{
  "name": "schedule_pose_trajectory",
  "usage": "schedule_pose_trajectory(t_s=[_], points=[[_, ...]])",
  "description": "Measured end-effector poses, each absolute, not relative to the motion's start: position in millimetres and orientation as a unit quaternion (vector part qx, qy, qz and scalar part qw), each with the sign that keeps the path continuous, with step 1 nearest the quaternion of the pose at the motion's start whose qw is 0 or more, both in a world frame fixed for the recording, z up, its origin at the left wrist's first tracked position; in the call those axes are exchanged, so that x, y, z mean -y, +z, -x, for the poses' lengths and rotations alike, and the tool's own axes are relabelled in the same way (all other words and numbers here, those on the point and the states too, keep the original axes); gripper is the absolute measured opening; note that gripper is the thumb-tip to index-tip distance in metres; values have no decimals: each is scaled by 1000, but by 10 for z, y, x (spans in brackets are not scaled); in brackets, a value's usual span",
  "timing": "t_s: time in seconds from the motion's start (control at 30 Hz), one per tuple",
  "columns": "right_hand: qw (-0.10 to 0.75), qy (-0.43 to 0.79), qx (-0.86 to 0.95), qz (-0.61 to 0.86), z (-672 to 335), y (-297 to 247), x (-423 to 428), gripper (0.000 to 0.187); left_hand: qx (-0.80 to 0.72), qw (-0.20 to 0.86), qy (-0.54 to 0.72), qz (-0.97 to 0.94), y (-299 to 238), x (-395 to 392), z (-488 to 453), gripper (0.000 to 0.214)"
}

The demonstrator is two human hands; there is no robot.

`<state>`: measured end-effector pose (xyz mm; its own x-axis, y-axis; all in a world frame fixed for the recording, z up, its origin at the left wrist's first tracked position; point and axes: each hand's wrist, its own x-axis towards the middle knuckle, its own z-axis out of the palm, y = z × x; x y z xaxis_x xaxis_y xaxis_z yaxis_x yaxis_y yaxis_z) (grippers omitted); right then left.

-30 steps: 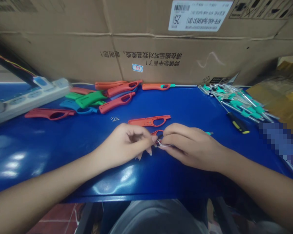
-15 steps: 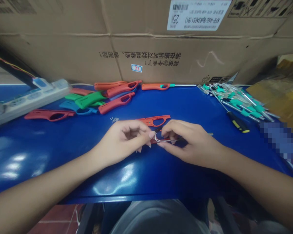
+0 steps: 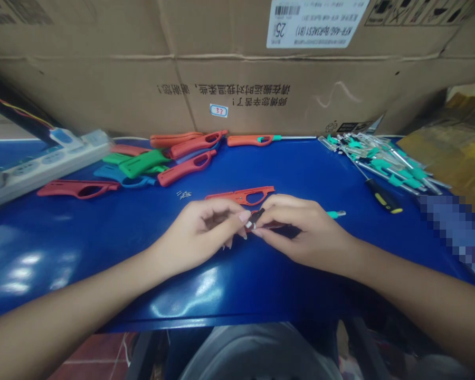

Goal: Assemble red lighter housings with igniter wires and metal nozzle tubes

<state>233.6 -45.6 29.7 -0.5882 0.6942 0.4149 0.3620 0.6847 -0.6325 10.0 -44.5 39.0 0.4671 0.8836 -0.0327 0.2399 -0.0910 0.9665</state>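
Observation:
My left hand [image 3: 203, 229] is closed in a pinch at the left end of a small black part [image 3: 256, 216] with a white bit at its lower end. From the other side, my right hand [image 3: 304, 224] pinches the same part between thumb and fingers. Just beyond my fingers lies an open red lighter shell half [image 3: 238, 195], with a trigger loop at its right. Another red piece shows partly beneath my hands, mostly hidden. A teal-and-metal lighter nozzle [image 3: 334, 214] pokes out past my right knuckles.
Several coloured lighter handles [image 3: 142, 162] lie in a pile at back left, beside a white power strip [image 3: 55, 161]. One assembled orange lighter [image 3: 241, 140] rests by the cardboard box [image 3: 122, 89]. Tiny pins [image 3: 184, 195], a screwdriver [image 3: 383, 198] and many nozzles [image 3: 391, 163] are on the blue table [image 3: 103, 253].
The thin white wire seen between my fingers earlier no longer shows as a loop. The black part is now more exposed between my fingertips. The view has shifted slightly.

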Motion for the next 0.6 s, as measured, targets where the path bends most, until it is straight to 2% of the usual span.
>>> schedule_pose_trajectory(t_s=[0.23, 0.6], points=[[330, 233, 870, 281, -2327, 290, 447, 9, -409, 422, 279, -759, 384, 481, -86, 16], [320, 354, 808, 346, -2335, 337, 448, 12, -411, 410, 237, -779, 416, 454, -50, 20]])
